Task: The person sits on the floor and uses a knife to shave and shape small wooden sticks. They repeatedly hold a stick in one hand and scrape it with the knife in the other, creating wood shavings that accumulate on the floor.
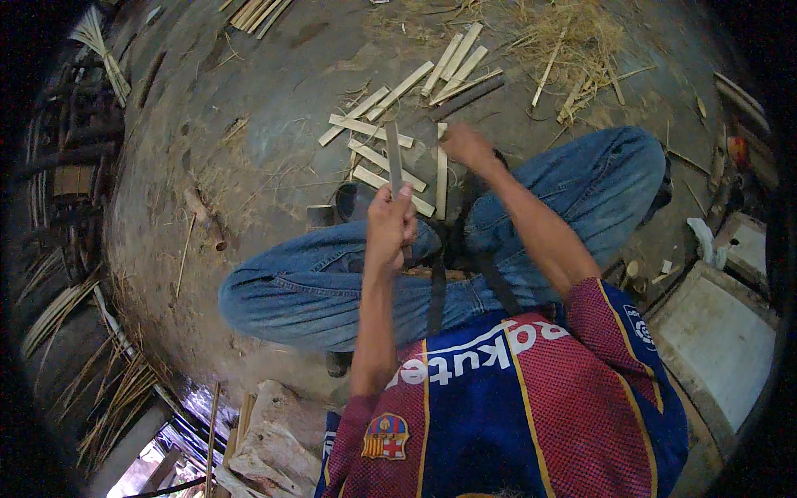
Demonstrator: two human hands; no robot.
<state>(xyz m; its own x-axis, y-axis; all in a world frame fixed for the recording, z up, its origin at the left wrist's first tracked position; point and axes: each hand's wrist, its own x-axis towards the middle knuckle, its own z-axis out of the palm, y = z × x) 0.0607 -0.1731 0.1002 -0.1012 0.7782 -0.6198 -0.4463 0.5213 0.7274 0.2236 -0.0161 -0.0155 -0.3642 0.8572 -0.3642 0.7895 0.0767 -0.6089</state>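
My left hand (pixel 388 222) is closed around a long, flat grey blade that looks like a knife (pixel 393 153), which points away from me above my left shin. Smeared by motion, my right hand (pixel 466 147) is at the far end of a pale bamboo strip (pixel 441 183). Its fingers look curled, but whether they grip that strip is not clear. The strip itself is sharp and runs toward my crossed legs. Just beyond my left hand, several cut bamboo strips (pixel 390 163) lie scattered on the ground.
More bamboo strips (pixel 455 62) and a dark stick (pixel 466 98) lie farther off, beside a heap of fibrous shavings (pixel 573 33). A short wooden piece (pixel 203 220) rests at the left. A pale sack (pixel 278 432) is at lower left and a framed panel (pixel 714 340) at right.
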